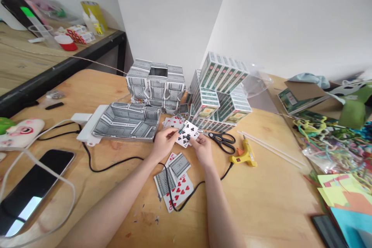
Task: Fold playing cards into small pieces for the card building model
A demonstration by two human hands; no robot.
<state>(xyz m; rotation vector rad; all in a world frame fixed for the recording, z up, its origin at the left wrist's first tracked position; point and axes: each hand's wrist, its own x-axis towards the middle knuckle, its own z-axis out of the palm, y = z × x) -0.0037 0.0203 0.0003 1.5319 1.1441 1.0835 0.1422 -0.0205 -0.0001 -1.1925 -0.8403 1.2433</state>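
Between my two hands are black-suited club playing cards (pixel 190 127), faces up and overlapping. My left hand (pixel 165 142) pinches them at the left edge, and my right hand (pixel 202 149) grips the lower right corner with its thumb on top. Just behind the left fingers, red diamond cards (pixel 172 121) lie on the table. Nearer to me, below both hands, is a loose pile with a patterned card back (pixel 180 164) and a heart card (pixel 180 192); a black cord crosses it. Black-handled scissors (pixel 223 140) rest right of my right hand.
A card-covered tray (pixel 128 124) leans on a white power strip (pixel 90 130). Behind it stands a card-covered structure (pixel 157 85). Stacked card boxes (pixel 222 71) rise beside that. A yellow glue gun (pixel 245 155), glue sticks (pixel 271 149) and a phone (pixel 35 190) lie around.
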